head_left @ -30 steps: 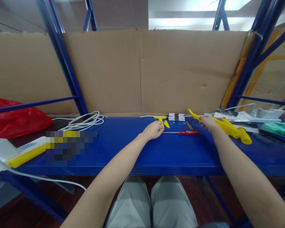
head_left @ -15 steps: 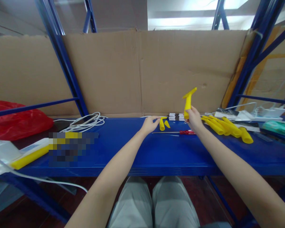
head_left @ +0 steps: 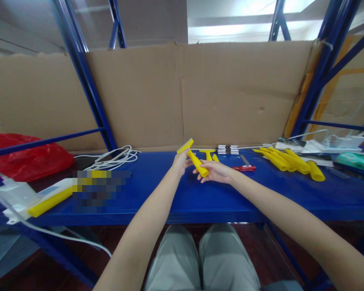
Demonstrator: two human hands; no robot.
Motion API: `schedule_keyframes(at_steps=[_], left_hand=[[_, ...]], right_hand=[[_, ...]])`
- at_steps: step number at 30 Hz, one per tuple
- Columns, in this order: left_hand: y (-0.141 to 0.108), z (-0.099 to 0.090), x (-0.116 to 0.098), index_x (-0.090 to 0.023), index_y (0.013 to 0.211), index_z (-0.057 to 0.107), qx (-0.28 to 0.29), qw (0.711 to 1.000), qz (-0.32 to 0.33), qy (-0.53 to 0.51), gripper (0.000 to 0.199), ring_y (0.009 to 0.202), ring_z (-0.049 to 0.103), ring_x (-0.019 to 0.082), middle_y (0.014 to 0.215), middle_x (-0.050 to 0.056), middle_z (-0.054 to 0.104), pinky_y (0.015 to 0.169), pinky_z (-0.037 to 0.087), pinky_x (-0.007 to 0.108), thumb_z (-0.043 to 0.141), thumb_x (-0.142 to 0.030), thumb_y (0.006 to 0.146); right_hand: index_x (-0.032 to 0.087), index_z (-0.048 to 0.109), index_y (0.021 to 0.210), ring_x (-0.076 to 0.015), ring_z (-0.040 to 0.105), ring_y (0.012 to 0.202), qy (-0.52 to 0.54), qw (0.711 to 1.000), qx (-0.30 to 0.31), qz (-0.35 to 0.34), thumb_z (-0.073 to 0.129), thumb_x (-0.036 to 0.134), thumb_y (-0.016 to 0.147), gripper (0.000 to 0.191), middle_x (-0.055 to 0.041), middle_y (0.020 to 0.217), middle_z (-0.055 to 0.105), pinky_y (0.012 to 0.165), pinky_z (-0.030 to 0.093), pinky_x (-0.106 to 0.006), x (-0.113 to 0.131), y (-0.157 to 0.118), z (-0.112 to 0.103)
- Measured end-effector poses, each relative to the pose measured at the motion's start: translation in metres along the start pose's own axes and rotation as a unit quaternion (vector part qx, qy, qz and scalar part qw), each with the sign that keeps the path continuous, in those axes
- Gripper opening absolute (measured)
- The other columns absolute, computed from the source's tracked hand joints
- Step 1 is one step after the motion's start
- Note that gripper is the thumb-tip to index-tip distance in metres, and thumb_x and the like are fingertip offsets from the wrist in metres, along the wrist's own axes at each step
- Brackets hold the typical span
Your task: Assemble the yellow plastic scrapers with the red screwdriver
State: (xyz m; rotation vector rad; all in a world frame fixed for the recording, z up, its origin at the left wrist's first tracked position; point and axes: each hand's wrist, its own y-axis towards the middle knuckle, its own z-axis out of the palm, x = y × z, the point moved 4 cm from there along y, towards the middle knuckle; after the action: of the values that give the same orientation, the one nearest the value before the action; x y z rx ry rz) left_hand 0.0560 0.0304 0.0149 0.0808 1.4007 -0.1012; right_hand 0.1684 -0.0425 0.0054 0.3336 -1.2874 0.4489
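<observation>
A T-shaped yellow scraper (head_left: 195, 160) is tilted between my hands above the blue shelf (head_left: 157, 194), its head up to the left and its handle end down to the right. My left hand (head_left: 180, 161) is closed near the head, along which a pale strip shows. Around the lower handle, my right hand (head_left: 216, 171) has its thumb and fingers on either side. Just behind lie another yellow scraper (head_left: 208, 155) and a small yellow piece (head_left: 215, 158). A red screwdriver handle (head_left: 244, 168) lies right of my right hand, its shaft hidden.
Several yellow scrapers (head_left: 291, 161) lie at the right. White stacked strips (head_left: 227, 149) and a thin metal strip (head_left: 245, 160) sit toward the back. At the left are a coiled white cable (head_left: 117, 158), a power strip (head_left: 50, 198) and a red bag (head_left: 30, 155). Cardboard (head_left: 139, 97) stands behind.
My right hand has brought the scraper left and down from the air. My left hand, earlier beside the scraper on the shelf, now grips its head end.
</observation>
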Motion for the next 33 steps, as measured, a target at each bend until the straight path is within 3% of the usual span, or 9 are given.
schedule_keyframes(at_steps=[3, 5, 7, 12, 18, 23, 28, 30, 33], left_hand=[[-0.006, 0.007, 0.000, -0.014, 0.096, 0.061, 0.021, 0.999, 0.006, 0.030, 0.016, 0.053, 0.060, 0.009, 0.082, 0.006, 0.070, 0.056, 0.049, 0.021, 0.056, -0.022, 0.083], [-0.007, 0.011, 0.000, -0.012, 0.084, 0.062, 0.042, 0.996, 0.009, 0.081, 0.009, 0.047, 0.057, 0.009, 0.071, 0.005, 0.068, 0.052, 0.048, 0.021, 0.060, -0.018, 0.079], [-0.009, 0.013, -0.001, -0.011, 0.077, 0.061, 0.061, 0.990, 0.021, 0.127, 0.004, 0.043, 0.054, 0.008, 0.063, 0.003, 0.065, 0.050, 0.047, 0.020, 0.060, -0.015, 0.078], [-0.014, 0.014, -0.007, -0.011, 0.079, 0.061, 0.127, 0.973, 0.050, 0.184, 0.004, 0.043, 0.054, 0.008, 0.063, 0.002, 0.064, 0.050, 0.047, 0.020, 0.058, -0.011, 0.076], [-0.025, 0.018, -0.010, -0.010, 0.081, 0.062, 0.212, 0.939, 0.055, 0.266, 0.010, 0.046, 0.056, 0.009, 0.067, 0.004, 0.065, 0.050, 0.047, 0.020, 0.056, -0.009, 0.073], [-0.023, 0.020, -0.003, -0.010, 0.115, 0.054, 0.171, 0.898, 0.105, 0.391, 0.045, 0.048, 0.058, 0.013, 0.070, 0.004, 0.065, 0.050, 0.048, 0.024, 0.057, -0.009, 0.070], [-0.020, 0.025, -0.002, -0.017, 0.114, 0.058, 0.117, 0.833, 0.239, 0.486, 0.048, 0.090, 0.064, 0.022, 0.103, 0.008, 0.067, 0.079, 0.048, 0.028, 0.060, -0.008, 0.067], [-0.022, 0.025, -0.003, -0.017, 0.113, 0.059, 0.113, 0.811, 0.244, 0.520, 0.045, 0.095, 0.062, 0.022, 0.109, 0.008, 0.065, 0.082, 0.047, 0.028, 0.058, -0.009, 0.069], [-0.026, 0.022, -0.006, -0.016, 0.123, 0.053, 0.101, 0.812, 0.201, 0.539, 0.050, 0.078, 0.065, 0.019, 0.108, 0.009, 0.065, 0.069, 0.050, 0.025, 0.054, -0.011, 0.073]], right_hand=[[0.016, 0.050, 0.112, -0.0180, 0.067, 0.078, -0.035, 0.996, 0.058, 0.052, 0.056, 0.016, 0.078, 0.035, -0.0083, 0.092, 0.068, 0.072, 0.053, -0.034, 0.002, -0.015, -0.004], [0.015, 0.053, 0.112, -0.0182, 0.067, 0.080, -0.062, 0.994, 0.053, 0.071, 0.057, 0.015, 0.078, 0.034, -0.0090, 0.093, 0.069, 0.075, 0.053, -0.035, 0.007, -0.021, -0.011], [0.015, 0.057, 0.108, -0.0174, 0.067, 0.078, -0.078, 0.995, 0.014, 0.063, 0.057, 0.017, 0.080, 0.028, -0.0091, 0.092, 0.069, 0.073, 0.054, -0.034, 0.012, -0.022, -0.021], [0.014, 0.059, 0.086, -0.0132, 0.064, 0.058, -0.045, 0.983, -0.176, 0.008, 0.049, 0.018, 0.086, 0.012, -0.0049, 0.070, 0.068, 0.058, 0.054, -0.027, 0.024, -0.017, -0.048], [0.015, 0.055, 0.072, -0.0106, 0.056, 0.046, -0.076, 0.968, -0.238, 0.006, 0.048, 0.018, 0.086, 0.016, -0.0012, 0.052, 0.059, 0.045, 0.047, -0.021, 0.024, -0.017, -0.052], [0.016, 0.049, 0.057, -0.0069, 0.043, 0.036, -0.133, 0.960, -0.248, -0.003, 0.053, 0.013, 0.080, 0.023, 0.0029, 0.043, 0.048, 0.038, 0.038, -0.019, 0.020, -0.014, -0.055], [0.016, 0.049, 0.057, -0.0065, 0.043, 0.038, -0.163, 0.957, -0.240, -0.012, 0.054, 0.015, 0.078, 0.022, 0.0034, 0.044, 0.048, 0.038, 0.037, -0.019, 0.019, -0.013, -0.054], [0.016, 0.049, 0.058, -0.0067, 0.045, 0.039, -0.183, 0.953, -0.240, -0.003, 0.054, 0.016, 0.079, 0.021, 0.0032, 0.046, 0.049, 0.040, 0.039, -0.019, 0.019, -0.014, -0.053], [0.017, 0.052, 0.062, -0.0079, 0.049, 0.042, -0.271, 0.925, -0.266, -0.005, 0.054, 0.021, 0.081, 0.020, 0.0019, 0.050, 0.054, 0.043, 0.040, -0.020, 0.027, -0.017, -0.058]])
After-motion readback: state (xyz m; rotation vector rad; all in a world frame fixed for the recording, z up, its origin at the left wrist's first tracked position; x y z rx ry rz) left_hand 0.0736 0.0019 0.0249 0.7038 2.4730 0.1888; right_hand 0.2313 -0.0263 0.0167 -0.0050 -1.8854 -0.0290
